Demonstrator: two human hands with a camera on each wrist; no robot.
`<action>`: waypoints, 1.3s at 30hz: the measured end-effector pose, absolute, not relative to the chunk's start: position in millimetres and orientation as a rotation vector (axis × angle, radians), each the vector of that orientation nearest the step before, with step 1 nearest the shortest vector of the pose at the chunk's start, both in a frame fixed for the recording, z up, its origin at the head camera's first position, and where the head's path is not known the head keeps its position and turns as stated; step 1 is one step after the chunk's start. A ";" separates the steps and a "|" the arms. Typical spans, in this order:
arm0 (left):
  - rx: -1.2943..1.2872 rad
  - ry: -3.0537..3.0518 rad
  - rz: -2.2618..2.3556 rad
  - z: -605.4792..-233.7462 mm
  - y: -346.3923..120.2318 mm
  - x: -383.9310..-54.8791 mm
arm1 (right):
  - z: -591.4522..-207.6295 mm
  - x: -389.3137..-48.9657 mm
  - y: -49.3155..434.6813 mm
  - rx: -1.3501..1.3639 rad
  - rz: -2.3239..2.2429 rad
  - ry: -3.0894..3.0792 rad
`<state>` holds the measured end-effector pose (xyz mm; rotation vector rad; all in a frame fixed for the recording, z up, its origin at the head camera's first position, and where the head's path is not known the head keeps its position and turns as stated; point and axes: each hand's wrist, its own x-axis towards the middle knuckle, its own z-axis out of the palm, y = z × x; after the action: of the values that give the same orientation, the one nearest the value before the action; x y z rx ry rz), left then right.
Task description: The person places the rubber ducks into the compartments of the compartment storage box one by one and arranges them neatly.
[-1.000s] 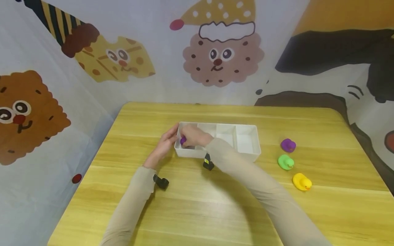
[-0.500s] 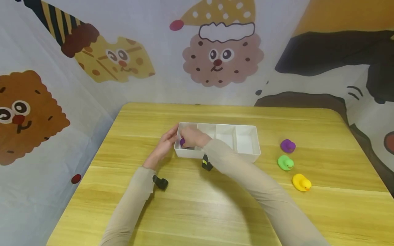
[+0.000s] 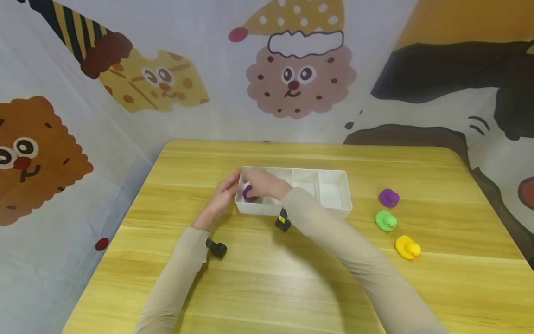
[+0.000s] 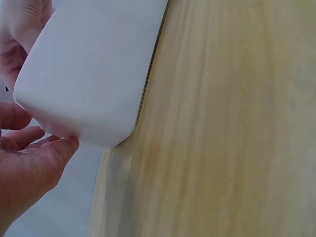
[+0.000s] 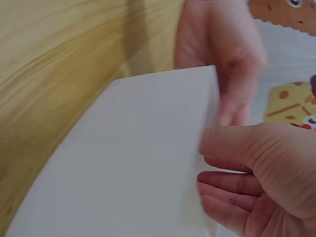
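Note:
A white box with several compartments (image 3: pixel 258 208) stands mid-table. My left hand (image 3: pixel 221 197) rests against its left end, fingers fairly straight; in the left wrist view, the left hand's (image 4: pixel 34 170) fingertips touch the end wall of the box (image 4: pixel 94 64). My right hand (image 3: pixel 263 183) reaches down into the leftmost compartment, over a purple rubber duck (image 3: pixel 251 194) partly hidden by the thumb. In the right wrist view, the right hand's (image 5: pixel 276 170) thumb and fingers stand apart at the rim, with no duck visible between them.
On the right of the table, a purple duck (image 3: pixel 389 198), a green duck (image 3: pixel 385 221) and a yellow duck (image 3: pixel 408 247) form a loose column. Black cameras sit on both wrists. A printed cartoon cloth (image 3: pixel 225 93) hangs behind the table.
The right hand's thumb and fingers have loosened from the purple duck, more of which now shows on the compartment floor. The left hand stays against the box.

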<state>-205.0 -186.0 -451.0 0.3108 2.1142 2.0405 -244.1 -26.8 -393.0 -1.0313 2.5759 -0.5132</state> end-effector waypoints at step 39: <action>0.315 2.131 2.065 -452.3 -184.1 -204.4 | -358.9 -213.2 62.4 -1.007 -1.179 2.515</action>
<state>-204.4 -184.1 -452.3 0.3148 2.1309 2.0654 -213.2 62.4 -358.9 -1.0069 2.5153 -1.1791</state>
